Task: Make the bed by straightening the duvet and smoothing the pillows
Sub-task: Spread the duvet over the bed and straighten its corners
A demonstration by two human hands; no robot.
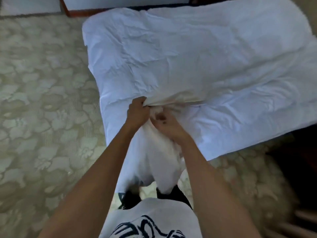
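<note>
The person stood at the near edge of the bed, both bare arms stretched forward over the white duvet (180,62). The left hand (138,111) was curled into a fist, its fingers (139,102) clamped tight on a bunched fold of the duvet's edge, the cloth drawn up into a ridge that ran off to the right of the knuckles. Just beside it, almost touching, the right hand (167,123) lay in the gathered fabric; it was blurred, the fingers looked bent into the cloth, but I could not tell whether they truly gripped it. Beyond the fingertips the duvet spread crumpled and creased across the bed, reaching toward the wooden frame (66,9) at the far end. Below the wrists a loose length of the same white cloth hung down toward the person's legs. To the left of the left hand lay the pale patterned carpet (42,100). The person's white printed shirt (151,220) showed beneath the forearms.
</note>
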